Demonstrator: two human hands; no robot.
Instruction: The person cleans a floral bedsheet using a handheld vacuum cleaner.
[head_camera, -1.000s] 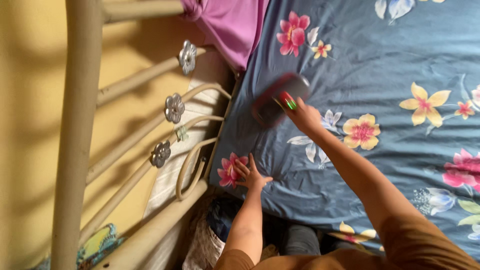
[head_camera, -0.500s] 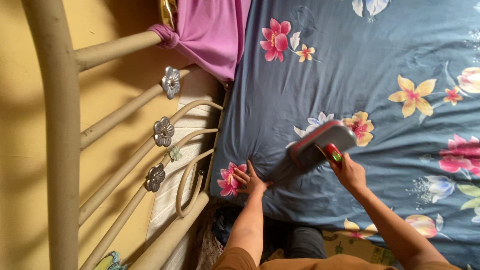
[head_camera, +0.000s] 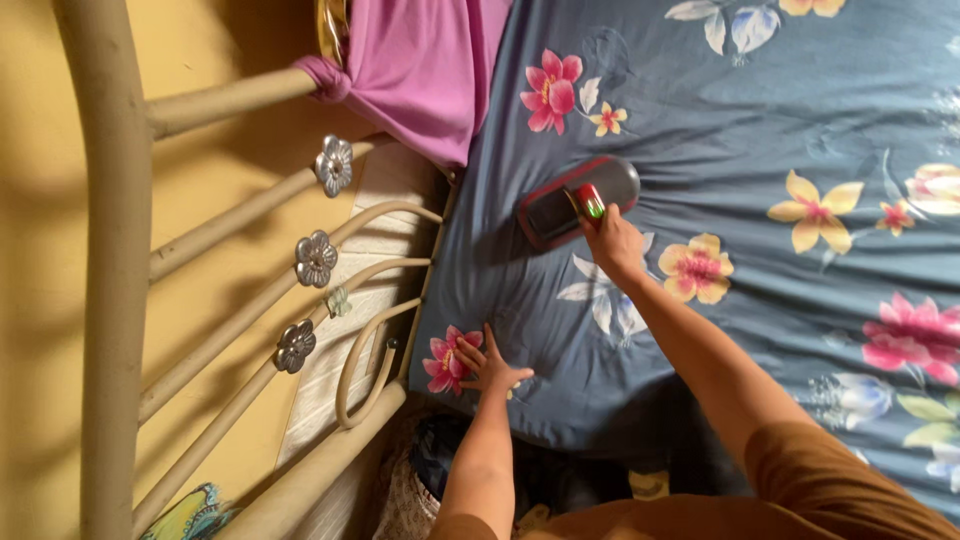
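My right hand (head_camera: 612, 243) grips a brush (head_camera: 575, 200) with a dark red body and a red and green handle, pressed flat on the blue flowered bed sheet (head_camera: 760, 130). My left hand (head_camera: 487, 365) lies flat with fingers spread on the sheet near the bed's edge, on a pink flower print. The brush sits in the upper middle of the view, a little below a purple pillow (head_camera: 425, 60).
A beige metal bed frame (head_camera: 230, 230) with flower-shaped ornaments runs along the left, against a yellow wall (head_camera: 35, 300). A pale mattress side (head_camera: 350, 310) shows beside the sheet. Dark cloth and a woven item (head_camera: 410, 500) lie low at the bed's edge.
My right hand has swept the brush back up the sheet towards the pillow, after drawing it down near my left hand half a second ago. The left hand has stayed pressed on the sheet.
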